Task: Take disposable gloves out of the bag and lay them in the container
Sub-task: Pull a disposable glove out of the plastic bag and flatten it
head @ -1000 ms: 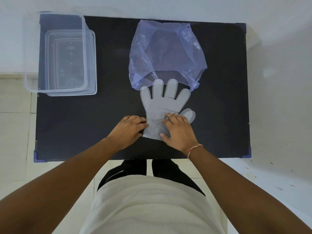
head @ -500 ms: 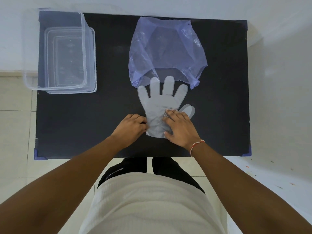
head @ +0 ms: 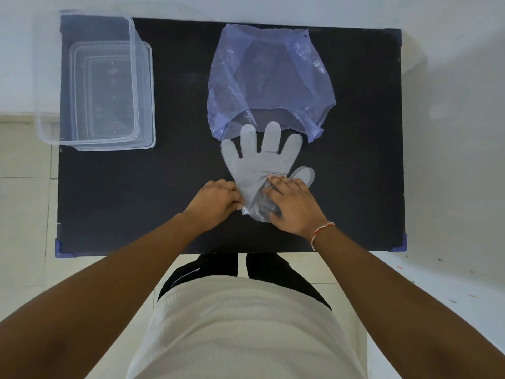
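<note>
A clear rectangular plastic container (head: 95,86) stood at the table's ten o'clock corner, its near-left corner overhanging the edge; nothing could be made out inside it. At twelve o'clock lay a translucent purple plastic bag (head: 269,77), crumpled, its open mouth facing the person; whether more gloves remained in it could not be told.

The matte black rectangular table (head: 136,201) had blue caps on its near corners and stood on a pale tiled floor (head: 24,209), with a white wall beyond its far edge.

A thin, cloudy-clear disposable plastic glove (head: 259,165) lay flat at the table's centre, fingers spread toward twelve o'clock, their tips just reaching the bag's mouth, thumb toward three o'clock. The left hand (head: 216,201) pinched the cuff's left edge. The right hand (head: 293,207), a red-and-white thread at its wrist, pressed flat on the wrinkled cuff, fingers extended.
</note>
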